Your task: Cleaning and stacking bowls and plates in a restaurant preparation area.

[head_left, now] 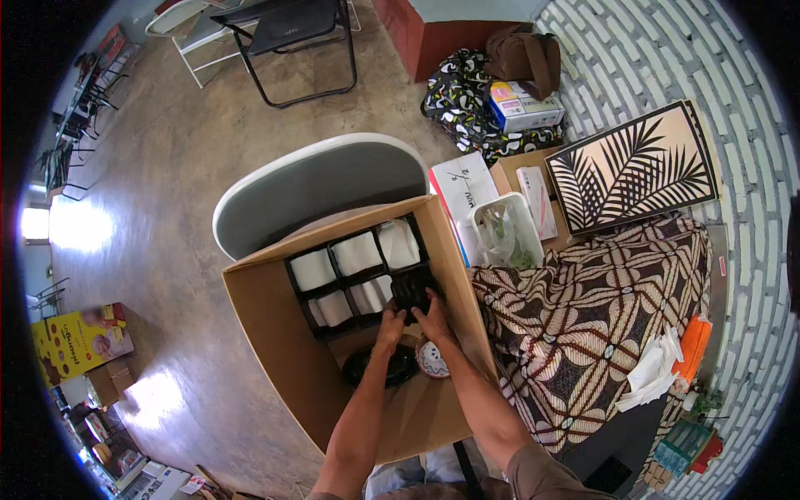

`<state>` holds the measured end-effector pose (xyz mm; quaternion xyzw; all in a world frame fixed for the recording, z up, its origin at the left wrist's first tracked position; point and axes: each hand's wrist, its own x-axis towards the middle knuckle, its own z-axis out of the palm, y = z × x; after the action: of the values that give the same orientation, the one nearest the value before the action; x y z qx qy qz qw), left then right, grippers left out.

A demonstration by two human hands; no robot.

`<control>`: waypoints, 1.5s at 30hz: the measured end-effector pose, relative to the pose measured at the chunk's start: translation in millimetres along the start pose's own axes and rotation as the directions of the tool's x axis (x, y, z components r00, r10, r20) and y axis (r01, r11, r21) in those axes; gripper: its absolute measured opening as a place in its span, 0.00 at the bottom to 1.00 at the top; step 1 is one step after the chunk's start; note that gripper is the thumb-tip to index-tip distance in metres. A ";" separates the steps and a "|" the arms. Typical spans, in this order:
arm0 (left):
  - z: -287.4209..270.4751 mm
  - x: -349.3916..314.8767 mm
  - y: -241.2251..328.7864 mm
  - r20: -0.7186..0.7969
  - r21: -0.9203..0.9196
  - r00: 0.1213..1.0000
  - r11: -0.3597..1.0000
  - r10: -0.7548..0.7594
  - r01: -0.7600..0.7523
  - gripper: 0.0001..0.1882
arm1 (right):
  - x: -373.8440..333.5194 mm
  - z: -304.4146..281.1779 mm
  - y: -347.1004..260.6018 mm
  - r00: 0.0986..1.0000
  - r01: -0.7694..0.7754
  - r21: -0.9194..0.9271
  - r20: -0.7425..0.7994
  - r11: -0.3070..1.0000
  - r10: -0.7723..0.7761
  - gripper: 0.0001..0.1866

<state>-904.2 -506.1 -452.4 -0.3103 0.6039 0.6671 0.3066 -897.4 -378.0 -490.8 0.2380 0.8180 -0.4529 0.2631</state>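
Note:
A large open cardboard box [267,333] stands in front of me, and both my arms reach down into it. Along its far side lies a black divided tray [375,277] with folded white pieces [357,253], like napkins, in several compartments. My left hand [392,327] and my right hand [432,319] are closed on a small black container [411,289] at the tray's near right corner. Its exact kind does not show. Below my hands lie a dark, glossy oval dish [360,367] and a small patterned bowl [432,362], partly covered by my forearms.
A white-rimmed grey chair [325,196] stands beyond the box. To the right, a patterned brown cloth [575,325] covers a surface, with a white plastic tub [512,233] and a leaf-print panel [637,167] behind it. White papers [652,371] lie near the brick wall [750,250].

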 end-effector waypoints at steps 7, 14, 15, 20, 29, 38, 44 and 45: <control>-4.1 -4.9 -3.2 -0.094 -0.013 0.993 0.997 -0.076 0.075 0.26 | -19.9 6.9 -25.9 0.999 0.033 0.047 0.039 0.998 -0.035 0.39; 17.3 5.4 -20.6 -0.068 0.167 0.998 0.986 -0.010 0.021 0.26 | -6.9 2.2 17.0 0.998 0.055 0.153 0.002 0.987 -0.056 0.43; 18.2 2.2 -23.2 -0.070 0.167 0.997 0.986 -0.014 0.025 0.26 | -9.6 3.6 16.9 0.999 0.052 0.152 0.006 0.987 -0.053 0.43; 6.7 -12.6 -27.7 -0.061 -0.195 0.992 0.973 0.111 -0.121 0.26 | -20.9 -0.3 -4.2 0.997 0.019 0.092 0.077 0.996 -0.026 0.43; -26.0 -50.5 -83.6 -0.387 0.301 0.831 0.907 0.400 -0.295 0.06 | -49.5 3.7 41.9 0.960 0.244 -0.580 0.032 0.777 -0.278 0.26; -23.8 -53.1 -163.2 0.135 0.083 0.924 0.933 -0.358 0.349 0.18 | -18.2 1.5 71.7 0.895 0.224 -0.762 0.408 0.608 0.182 0.17; 1.9 -19.5 -181.1 0.116 0.170 0.967 0.964 -0.228 0.207 0.20 | 2.2 0.4 109.6 0.957 0.270 -0.870 0.289 0.413 -0.017 0.20; -19.3 -13.7 -209.3 0.059 0.263 0.994 0.962 -0.090 0.072 0.21 | -2.5 12.4 94.9 0.947 0.297 -0.854 0.319 0.427 -0.020 0.20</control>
<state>-730.8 -508.5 -572.0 -0.2682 0.6620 0.5794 0.3926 -833.3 -343.9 -553.2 -0.0771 0.9091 -0.0035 0.4093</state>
